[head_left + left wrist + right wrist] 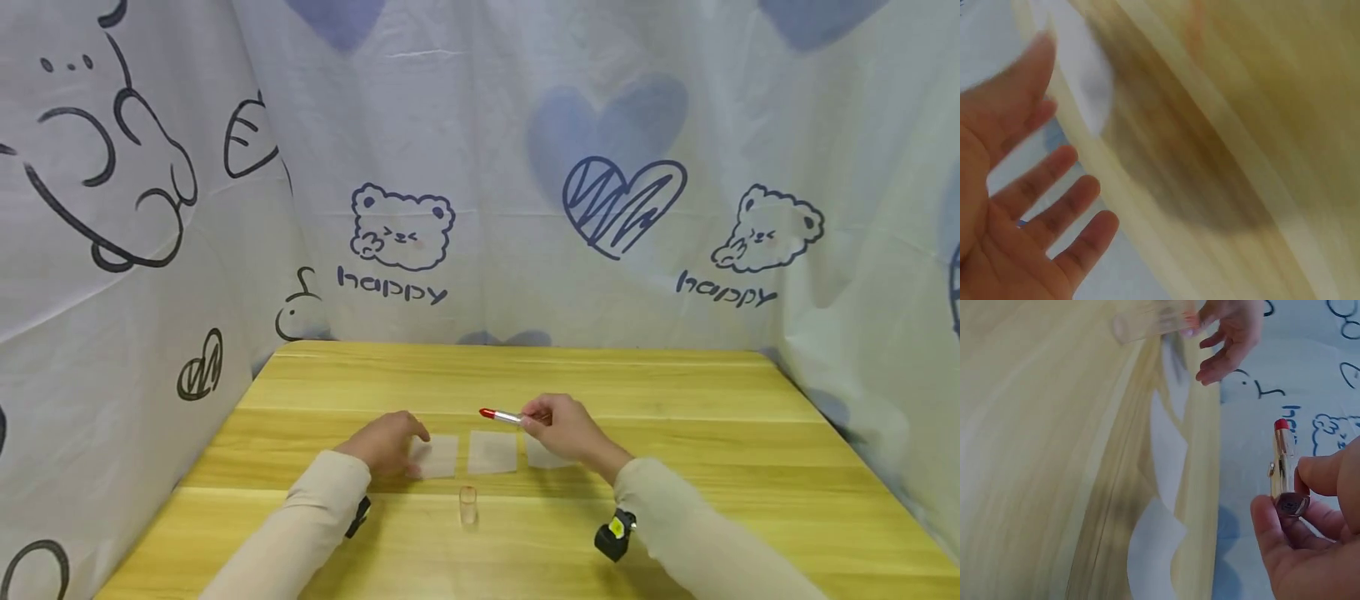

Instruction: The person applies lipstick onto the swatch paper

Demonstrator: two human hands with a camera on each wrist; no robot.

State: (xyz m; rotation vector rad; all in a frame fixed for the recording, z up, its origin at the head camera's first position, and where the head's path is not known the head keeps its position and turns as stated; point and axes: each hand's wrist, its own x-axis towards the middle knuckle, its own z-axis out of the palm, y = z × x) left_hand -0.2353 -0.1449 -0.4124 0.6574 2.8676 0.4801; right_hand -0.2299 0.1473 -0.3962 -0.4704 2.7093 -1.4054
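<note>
My right hand (564,427) pinches a lipstick (501,416) by its base, the red tip pointing left, above the table. In the right wrist view the lipstick (1282,465) shows a shiny metallic tube and a dark base between thumb and fingers. My left hand (386,442) hovers at the left white paper square (438,457); its fingers (1072,206) are spread and loose, holding nothing. A middle paper square (492,452) lies between the hands. The right paper square (543,452) is partly hidden beneath my right hand. Nearer me stands a clear lipstick cap (468,506).
The wooden table (675,383) reaches back to a printed curtain (487,250), which also hangs along the left and right sides. A wrist camera (615,533) is strapped to my right wrist.
</note>
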